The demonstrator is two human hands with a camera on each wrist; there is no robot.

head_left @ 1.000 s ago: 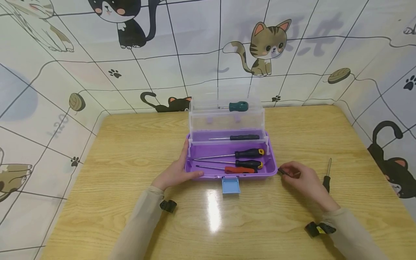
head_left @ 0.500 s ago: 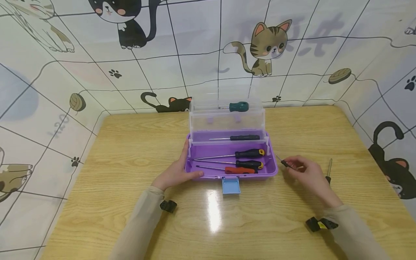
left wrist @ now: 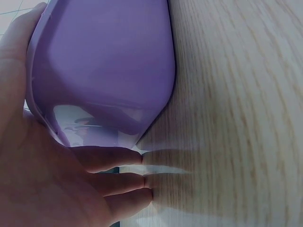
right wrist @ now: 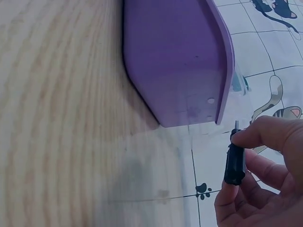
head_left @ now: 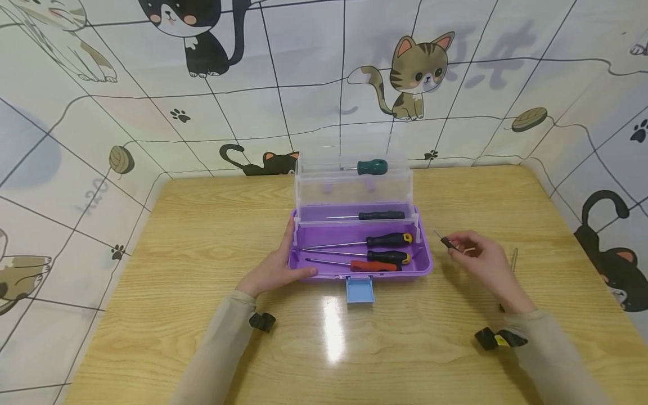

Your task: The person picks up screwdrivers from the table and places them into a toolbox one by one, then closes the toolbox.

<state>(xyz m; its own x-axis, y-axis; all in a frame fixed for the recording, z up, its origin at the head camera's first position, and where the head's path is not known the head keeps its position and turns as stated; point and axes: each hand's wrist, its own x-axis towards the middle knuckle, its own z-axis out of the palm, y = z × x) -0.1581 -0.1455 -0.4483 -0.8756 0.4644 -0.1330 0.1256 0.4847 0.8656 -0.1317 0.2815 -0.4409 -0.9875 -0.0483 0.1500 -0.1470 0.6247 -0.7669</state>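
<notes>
Five screwdrivers lie inside the open purple toolbox point(head_left: 425, 264) in the head view: a teal-handled one point(head_left: 371, 166) in the raised clear tray point(head_left: 324, 188), a black one point(head_left: 381, 215) on the shelf below it, and three in the purple base, two with black-and-yellow handles point(head_left: 388, 238) point(head_left: 387, 256) and one with a red handle point(head_left: 373, 265) nearest the front wall. A sixth, small screwdriver point(head_left: 446, 242) is pinched in the right hand point(head_left: 483, 264), lifted just off the toolbox's right end, its thin tip slanting up and away toward the wall. A seventh screwdriver point(head_left: 513, 259) lies on the wooden table point(head_left: 177, 236) beyond that hand, farther right of the toolbox and partly hidden by it. One blue latch point(head_left: 360, 290) hangs open at the toolbox's front. The left hand point(head_left: 275, 269) lies against the toolbox's left end, fingers fairly straight along the wall, thumb at the front corner.

From the left wrist, one purple wall point(left wrist: 104, 66) fills the upper left, with three fingers point(left wrist: 118, 158) stretched flat on the table beneath it and the palm pressed to it.

From the right wrist, the toolbox's purple end point(right wrist: 175, 61) stands just left of the right hand point(right wrist: 260, 189), apart from it. Thumb and fingers curl round the small screwdriver's black handle point(right wrist: 235, 163), holding it upright in that picture.
</notes>
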